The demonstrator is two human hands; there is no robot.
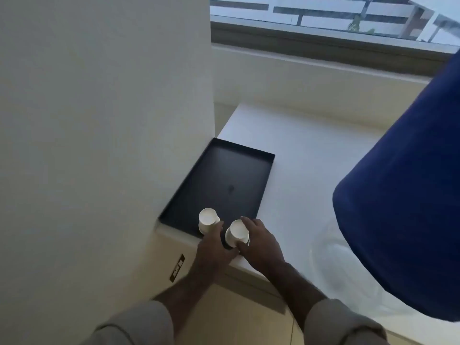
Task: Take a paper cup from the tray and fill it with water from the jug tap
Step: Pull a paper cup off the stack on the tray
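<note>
A black rectangular tray (224, 175) lies on the white counter against the wall. Two white paper cups stand upside down at its near edge. My right hand (261, 241) is wrapped around the right cup (237, 231), thumb in front and fingers behind, and the cup leans a little. My left hand (214, 247) reaches between the cups, its fingertips touching the side of the left cup (207, 219). The big blue jug (408, 200) fills the right side, very close to the camera. Its tap is out of sight.
The white counter (306, 170) runs to the right under a window sill. A white wall (99, 120) stands directly left of the tray. A clear, whitish base (336, 265) shows under the jug. Beige cabinet fronts and floor lie below the counter edge.
</note>
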